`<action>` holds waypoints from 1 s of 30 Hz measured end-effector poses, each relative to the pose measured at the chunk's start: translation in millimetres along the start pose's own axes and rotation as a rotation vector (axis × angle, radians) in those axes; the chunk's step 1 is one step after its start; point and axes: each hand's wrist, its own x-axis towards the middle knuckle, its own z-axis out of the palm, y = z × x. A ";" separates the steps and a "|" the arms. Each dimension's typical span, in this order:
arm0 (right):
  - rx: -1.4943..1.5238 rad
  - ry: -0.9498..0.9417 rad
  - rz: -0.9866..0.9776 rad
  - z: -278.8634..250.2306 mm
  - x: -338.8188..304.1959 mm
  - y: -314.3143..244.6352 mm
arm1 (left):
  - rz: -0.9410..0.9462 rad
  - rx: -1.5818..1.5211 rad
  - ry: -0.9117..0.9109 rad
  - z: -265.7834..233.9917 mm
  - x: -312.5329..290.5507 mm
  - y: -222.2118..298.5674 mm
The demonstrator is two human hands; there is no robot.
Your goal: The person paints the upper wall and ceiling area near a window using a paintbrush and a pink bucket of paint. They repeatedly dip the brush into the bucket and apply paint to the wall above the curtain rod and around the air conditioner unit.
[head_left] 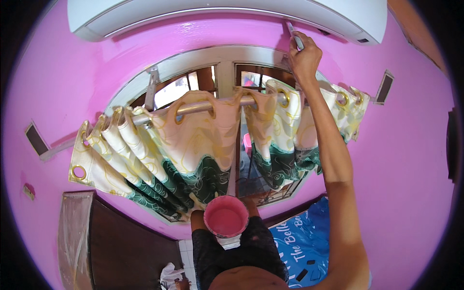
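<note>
My right arm reaches up past the curtains, and my right hand (306,57) grips a small paintbrush (296,37) with a pale handle. The brush tip points up at the pink wall, just under the lower edge of a white wall air conditioner (232,10). Whether the bristles touch the wall I cannot tell. Low in the middle, a round bucket (226,216) of pink paint stands upright in front of my thighs. What supports it is mostly hidden. My left hand is not in the picture.
Cream and green curtains (198,140) hang by rings from a metal rod (195,107) before an arched window (226,77). Brackets (385,87) stick out at both sides. A dark brown panel (128,237) stands lower left; a blue printed sheet (309,241) lies lower right.
</note>
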 end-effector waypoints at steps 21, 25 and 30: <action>0.497 -0.179 -0.199 99.2 -36.8 -280.9 | -0.035 -0.044 0.050 2.8 -11.7 -32.8; 0.722 -0.242 -0.157 102.9 -33.7 -310.3 | -0.020 -0.022 0.071 -3.0 -18.9 -41.8; 0.916 -0.217 0.092 108.4 -39.2 -295.5 | 0.031 0.027 0.100 -6.1 -32.7 -53.5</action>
